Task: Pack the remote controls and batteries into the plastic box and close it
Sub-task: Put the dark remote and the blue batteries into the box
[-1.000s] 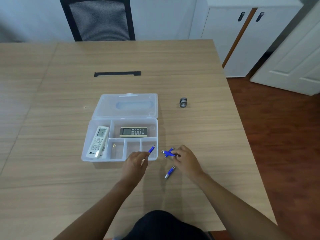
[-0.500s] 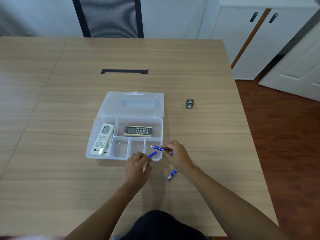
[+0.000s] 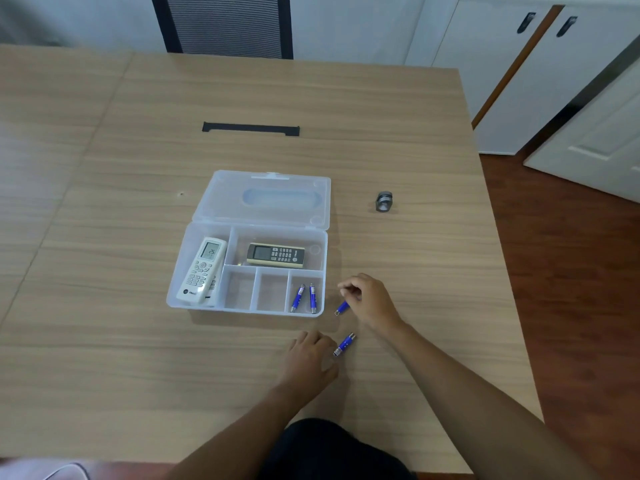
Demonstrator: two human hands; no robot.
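The clear plastic box (image 3: 173, 299) lies open on the table with its lid (image 3: 263, 199) folded back. A white remote (image 3: 202, 268) fills the left compartment and a dark remote (image 3: 276, 255) lies in the upper right one. Two blue batteries (image 3: 298, 297) (image 3: 312, 297) rest in the small front right compartment. Just right of the box, my right hand (image 3: 370, 299) holds another blue battery (image 3: 342, 307) that sticks out under the fingers. My left hand (image 3: 311, 358) pinches the near end of a fourth blue battery (image 3: 344, 344) lying on the table in front of the box.
A small grey metal object (image 3: 384, 201) stands on the table right of the lid. A black cable slot (image 3: 250, 129) sits further back, with a chair (image 3: 225, 26) behind the table. White cabinets (image 3: 502, 64) stand beyond the table's right edge.
Two batteries went from my hands into the front right compartment. My left hand drew back to the battery on the table, and my right hand moved right, away from the box.
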